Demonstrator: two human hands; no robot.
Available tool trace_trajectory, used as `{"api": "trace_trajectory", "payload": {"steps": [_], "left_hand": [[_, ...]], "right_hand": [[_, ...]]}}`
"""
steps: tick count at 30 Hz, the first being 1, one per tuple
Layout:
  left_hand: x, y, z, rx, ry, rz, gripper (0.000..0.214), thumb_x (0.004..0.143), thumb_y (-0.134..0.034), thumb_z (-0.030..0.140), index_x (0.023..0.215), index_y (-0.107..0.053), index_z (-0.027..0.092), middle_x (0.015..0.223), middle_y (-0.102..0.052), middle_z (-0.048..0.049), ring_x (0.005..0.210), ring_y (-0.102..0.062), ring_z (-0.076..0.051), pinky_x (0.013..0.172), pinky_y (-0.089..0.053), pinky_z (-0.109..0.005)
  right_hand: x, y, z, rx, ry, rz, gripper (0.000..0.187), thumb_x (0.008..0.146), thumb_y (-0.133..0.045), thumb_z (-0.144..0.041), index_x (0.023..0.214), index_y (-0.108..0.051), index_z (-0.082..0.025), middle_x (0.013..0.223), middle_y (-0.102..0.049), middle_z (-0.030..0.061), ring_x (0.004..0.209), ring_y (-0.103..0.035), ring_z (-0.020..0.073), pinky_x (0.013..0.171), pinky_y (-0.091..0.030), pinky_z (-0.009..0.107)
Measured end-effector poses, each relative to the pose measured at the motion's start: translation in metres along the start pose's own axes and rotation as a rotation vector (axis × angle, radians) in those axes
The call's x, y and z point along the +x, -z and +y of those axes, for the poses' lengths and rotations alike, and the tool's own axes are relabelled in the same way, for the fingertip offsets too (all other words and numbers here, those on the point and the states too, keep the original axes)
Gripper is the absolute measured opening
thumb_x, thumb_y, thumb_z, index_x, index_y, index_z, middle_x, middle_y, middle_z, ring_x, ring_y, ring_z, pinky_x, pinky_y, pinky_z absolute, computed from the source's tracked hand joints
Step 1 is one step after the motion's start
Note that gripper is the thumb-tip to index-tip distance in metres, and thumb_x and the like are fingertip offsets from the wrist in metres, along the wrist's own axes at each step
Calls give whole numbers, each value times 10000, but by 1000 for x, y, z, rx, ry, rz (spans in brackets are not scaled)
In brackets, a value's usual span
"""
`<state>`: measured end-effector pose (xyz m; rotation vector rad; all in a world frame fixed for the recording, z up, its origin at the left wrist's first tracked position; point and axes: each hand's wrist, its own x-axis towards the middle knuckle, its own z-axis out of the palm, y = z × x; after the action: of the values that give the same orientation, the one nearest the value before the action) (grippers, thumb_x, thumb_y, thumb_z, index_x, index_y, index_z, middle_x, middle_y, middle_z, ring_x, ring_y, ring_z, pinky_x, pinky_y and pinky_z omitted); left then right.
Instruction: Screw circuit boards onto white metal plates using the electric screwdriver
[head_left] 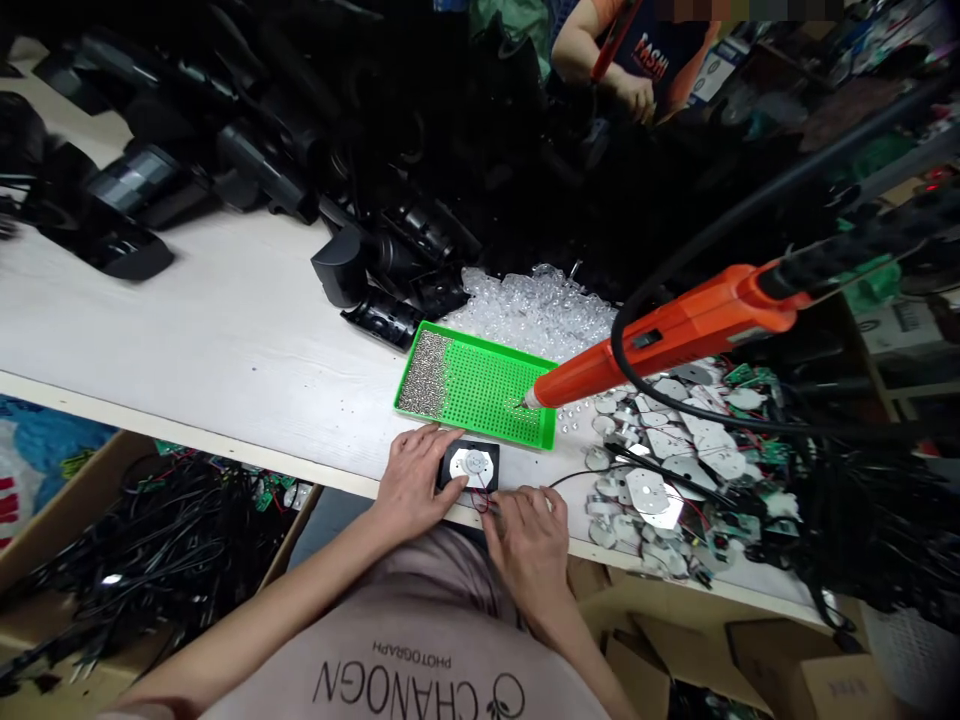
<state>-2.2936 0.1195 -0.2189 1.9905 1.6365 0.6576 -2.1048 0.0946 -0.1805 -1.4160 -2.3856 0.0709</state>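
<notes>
A small black square housing with a round silver plate (470, 465) lies at the near edge of the white table (225, 330). My left hand (412, 478) rests against its left side, fingers curled on it. My right hand (529, 535) sits just right of it, fingers pinched on thin red and black wires (482, 497) that run from the part. An orange electric screwdriver (675, 335) hangs over the table, its tip above a green screw tray (480, 400); neither hand touches it.
Black plastic housings (375, 260) are heaped across the back. Clear plastic bits (532, 305) lie behind the tray. Silver discs and small circuit boards (667, 460) cover the right. Another person (634, 60) works at the far side. Cardboard boxes of cables (150, 540) stand below.
</notes>
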Motion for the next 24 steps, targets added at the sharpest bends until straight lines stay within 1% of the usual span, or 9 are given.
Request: {"api": "trace_trajectory", "payload": {"steps": [7,9,11,13,15,18,20,22,24], "left_hand": [[2,-1,7,-20,62,-20,502,838,-585,323,1315,-477,210,1269,-597,-99,1264,-441,-312,1046,-281,-501],[2,-1,7,-32,61,-22,492,856,-564,326,1326,-466,217,1279,-589,-95,1269,-435,-308,1053,-273,-512],[1,-2,5,-38,44,-19,486,883,-532,336,1347,-446,221,1299,-571,-100,1276,-429,-305,1061,-265,-522],[-1,-2,2,-35,14,0,498,895,-519,350,1368,-426,226,1312,-553,-107,1276,-428,-304,1063,-265,-523],[-3,-3,1,-25,-22,46,523,890,-530,366,1380,-412,228,1305,-544,-116,1258,-442,-302,1050,-287,-510],[-2,-4,4,5,-69,142,550,870,-561,411,1367,-431,213,1255,-558,-127,1202,-485,-306,1008,-338,-487],[0,-7,8,14,-92,175,531,860,-582,445,1327,-480,214,1221,-577,-122,1169,-507,-305,984,-363,-473],[3,-10,11,-10,-106,159,440,878,-570,441,1264,-540,232,1192,-597,-106,1146,-522,-290,965,-385,-454],[6,-14,11,-51,-111,123,338,916,-526,400,1213,-577,248,1187,-606,-93,1141,-529,-268,957,-398,-434]], "right_hand": [[-5,-17,-1,8,91,53,174,906,-561,-129,751,-588,-202,673,-621,6,720,-539,171,764,-393,380],[-1,-5,12,60,182,-41,94,904,-574,-151,866,-636,-212,726,-660,11,746,-575,178,764,-428,383],[11,18,32,160,203,-51,167,904,-576,-163,1031,-643,-249,777,-683,3,747,-604,173,732,-471,365],[34,44,54,237,82,166,303,891,-590,-161,1163,-604,-295,871,-693,9,793,-633,173,734,-510,355],[69,63,75,274,-122,462,483,851,-658,-241,1307,-513,-306,1157,-642,76,1049,-622,235,884,-510,444],[136,66,94,542,-162,576,903,772,-734,-407,1489,-197,-299,1412,-444,129,1334,-439,299,1003,-451,514],[178,53,99,707,-149,578,970,747,-741,-453,1491,-138,-302,1366,-463,120,1261,-510,280,965,-486,482],[209,40,100,827,-192,561,843,753,-724,-470,1438,-272,-275,1192,-565,86,1008,-636,221,850,-542,420],[222,34,97,890,-225,568,665,777,-694,-475,1339,-415,-253,991,-620,32,740,-629,149,733,-553,362]]}}
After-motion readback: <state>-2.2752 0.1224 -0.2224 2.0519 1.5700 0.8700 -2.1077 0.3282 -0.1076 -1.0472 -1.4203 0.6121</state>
